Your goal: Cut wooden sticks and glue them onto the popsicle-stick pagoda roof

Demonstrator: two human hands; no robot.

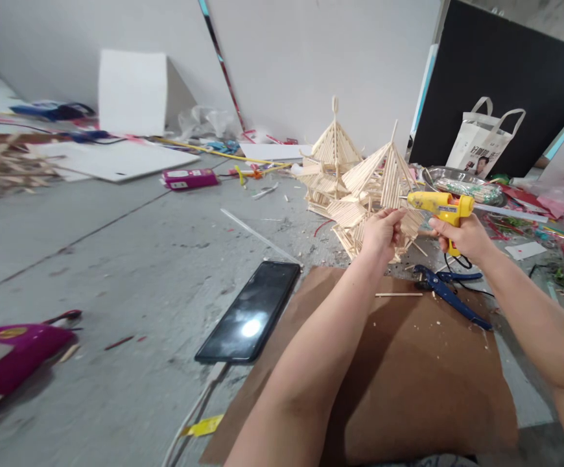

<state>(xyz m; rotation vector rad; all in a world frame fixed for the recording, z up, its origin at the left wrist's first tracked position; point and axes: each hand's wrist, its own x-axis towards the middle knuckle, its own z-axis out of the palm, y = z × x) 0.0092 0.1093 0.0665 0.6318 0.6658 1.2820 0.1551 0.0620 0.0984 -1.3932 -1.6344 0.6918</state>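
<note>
My right hand (459, 235) is wrapped round the handle of a yellow hot glue gun (440, 204), its nozzle pointing left. A clear glue stick (510, 213) sticks out of the gun's back. Just below the nozzle, my left hand (384, 230) is closed in a pinch; whatever lies between its fingertips is too small to make out. Behind both hands stands a model of two peaked towers (335, 152) built from thin wooden sticks. The left hand covers part of the model's lower front.
Brown cardboard (428, 389) lies in front of me, with blue-handled cutters (452, 295) and a thin stick (399, 295) on it. A phone (250, 311) with a cable lies left. Purple power strips (189, 178) rest on the grey floor. A white bag (479, 143) stands back right.
</note>
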